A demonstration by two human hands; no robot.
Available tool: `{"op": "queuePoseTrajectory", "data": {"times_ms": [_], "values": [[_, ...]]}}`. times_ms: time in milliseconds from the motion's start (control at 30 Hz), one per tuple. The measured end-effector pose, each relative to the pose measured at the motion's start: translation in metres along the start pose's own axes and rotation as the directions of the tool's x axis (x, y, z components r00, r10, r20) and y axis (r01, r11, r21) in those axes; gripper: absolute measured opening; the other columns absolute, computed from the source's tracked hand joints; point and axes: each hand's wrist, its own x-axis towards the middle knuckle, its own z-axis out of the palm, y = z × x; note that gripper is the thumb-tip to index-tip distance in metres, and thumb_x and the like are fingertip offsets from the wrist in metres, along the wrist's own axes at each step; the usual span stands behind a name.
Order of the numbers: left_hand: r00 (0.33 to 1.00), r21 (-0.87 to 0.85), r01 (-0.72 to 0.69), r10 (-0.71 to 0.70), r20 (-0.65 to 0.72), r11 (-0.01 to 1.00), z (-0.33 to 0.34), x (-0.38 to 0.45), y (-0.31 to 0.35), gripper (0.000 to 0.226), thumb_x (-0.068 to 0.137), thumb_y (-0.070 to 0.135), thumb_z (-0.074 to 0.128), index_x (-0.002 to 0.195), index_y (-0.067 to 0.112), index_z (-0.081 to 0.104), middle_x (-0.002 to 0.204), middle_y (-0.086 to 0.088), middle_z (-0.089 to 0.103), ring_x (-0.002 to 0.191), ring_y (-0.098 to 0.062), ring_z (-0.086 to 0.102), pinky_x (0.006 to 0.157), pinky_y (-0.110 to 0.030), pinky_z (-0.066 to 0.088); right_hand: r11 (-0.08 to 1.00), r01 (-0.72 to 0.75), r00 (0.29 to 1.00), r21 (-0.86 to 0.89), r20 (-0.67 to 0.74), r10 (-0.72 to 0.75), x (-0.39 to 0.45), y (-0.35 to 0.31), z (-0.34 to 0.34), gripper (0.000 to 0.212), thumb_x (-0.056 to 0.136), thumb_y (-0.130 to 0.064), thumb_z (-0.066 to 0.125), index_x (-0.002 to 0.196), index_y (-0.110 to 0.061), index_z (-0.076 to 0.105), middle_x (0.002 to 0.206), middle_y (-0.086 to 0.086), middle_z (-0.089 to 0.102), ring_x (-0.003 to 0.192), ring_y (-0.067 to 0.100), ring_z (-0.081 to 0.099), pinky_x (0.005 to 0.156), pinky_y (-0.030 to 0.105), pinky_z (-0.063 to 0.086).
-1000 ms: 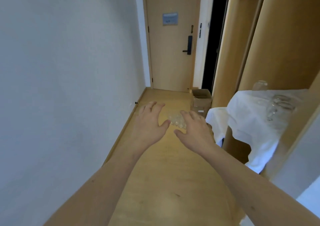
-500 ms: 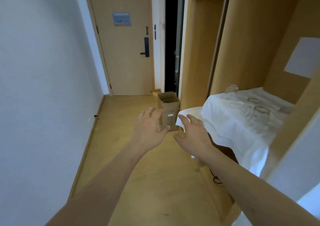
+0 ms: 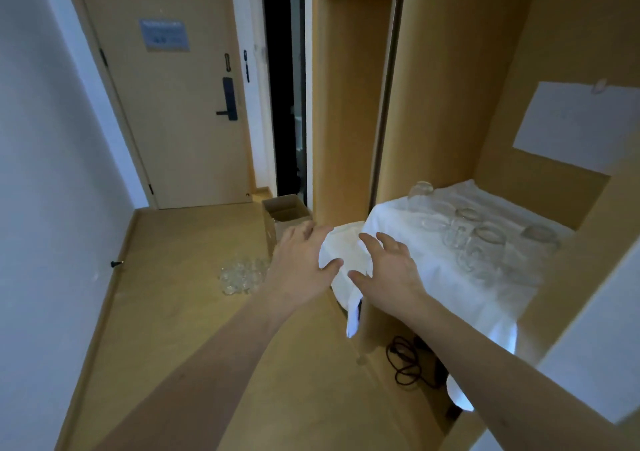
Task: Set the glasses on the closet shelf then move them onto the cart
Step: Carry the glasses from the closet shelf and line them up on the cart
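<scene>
Glasses waiting on the shelf, hands empty

Glasses [image 3: 481, 243] stand in a loose cluster on the white cloth [image 3: 433, 270] that covers the closet shelf [image 3: 540, 298], some upright, one further back near the closet wall. A second heap of clear glassware [image 3: 242, 272] lies on the floor [image 3: 194, 312] beside an open cardboard box [image 3: 282, 213], well apart from the shelf. No cart shows plainly; a round white-draped surface [image 3: 343, 260] sits just in front of the shelf, behind your hands, and you cannot tell from here whether that is it.

Judging by the layout, you are between trips: part of the set is on the shelf and the floor heap looks yet to be carried. Your next move calls for choosing a target, either stooping to the floor heap or reaching right to the shelf cluster, and taking few enough glasses to keep them from knocking together.

Your left hand [image 3: 301, 263] is spread wide, fingers straight, holding nothing. Your right hand [image 3: 388, 270] is likewise spread with its grip wide and empty. Both hover in front of the draped surface near the shelf's front corner; whether either touches cloth you cannot tell, and neither is near a glass
</scene>
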Motion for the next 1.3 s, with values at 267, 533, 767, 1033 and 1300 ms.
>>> {"op": "queuePoseTrajectory", "data": {"times_ms": [267, 533, 767, 1033, 1300], "values": [[0.986, -0.014, -0.109, 0.110, 0.129, 0.994, 0.063, 0.120, 0.017, 0.060, 0.092, 0.047, 0.065, 0.147, 0.032, 0.046, 0.151, 0.002, 0.043, 0.140, -0.024, 0.034, 0.114, -0.046, 0.036, 0.988, -0.151, 0.988, 0.023, -0.014, 0.152, 0.098, 0.067, -0.002, 0.074, 0.095, -0.052, 0.057, 0.158, -0.030, 0.024, 0.163, 0.004, 0.026, 0.144, 0.030, 0.028, 0.112, 0.040, 0.033], [0.954, -0.082, -0.194, 0.208, 0.217, 0.977, 0.119, 0.203, 0.035, 0.061, 0.093, 0.047, 0.064, 0.148, 0.031, 0.043, 0.153, 0.003, 0.043, 0.140, -0.022, 0.034, 0.112, -0.040, 0.037, 0.960, -0.278, 0.960, 0.028, -0.027, 0.279, 0.154, 0.132, -0.002, 0.074, 0.095, -0.050, 0.058, 0.157, -0.028, 0.026, 0.162, 0.004, 0.027, 0.145, 0.030, 0.028, 0.114, 0.039, 0.033], [0.925, -0.169, -0.241, 0.279, 0.259, 0.956, 0.158, 0.259, 0.049, 0.061, 0.093, 0.047, 0.066, 0.148, 0.030, 0.045, 0.154, -0.001, 0.040, 0.142, -0.025, 0.031, 0.115, -0.041, 0.033, 0.918, -0.397, 0.916, 0.007, -0.062, 0.397, 0.184, 0.173, -0.008, 0.073, 0.095, -0.052, 0.058, 0.157, -0.028, 0.026, 0.163, 0.003, 0.026, 0.147, 0.027, 0.025, 0.116, 0.038, 0.032], [0.840, -0.252, -0.366, 0.434, 0.326, 0.896, 0.206, 0.322, 0.058, 0.065, 0.092, 0.044, 0.068, 0.151, 0.033, 0.041, 0.157, 0.000, 0.035, 0.144, -0.023, 0.028, 0.114, -0.036, 0.032, 0.830, -0.557, 0.829, -0.018, -0.069, 0.555, 0.215, 0.219, -0.007, 0.076, 0.091, -0.053, 0.062, 0.156, -0.029, 0.030, 0.161, 0.005, 0.029, 0.147, 0.030, 0.024, 0.116, 0.039, 0.031], [0.726, -0.240, -0.472, 0.529, 0.440, 0.848, 0.247, 0.402, 0.063, 0.077, 0.086, 0.046, 0.075, 0.152, 0.030, 0.039, 0.160, -0.008, 0.030, 0.144, -0.031, 0.028, 0.112, -0.036, 0.029, 0.719, -0.687, 0.720, -0.105, 0.035, 0.693, 0.260, 0.245, -0.017, 0.086, 0.084, -0.051, 0.072, 0.156, -0.031, 0.030, 0.161, 0.010, 0.023, 0.146, 0.035, 0.024, 0.115, 0.044, 0.032]]}}
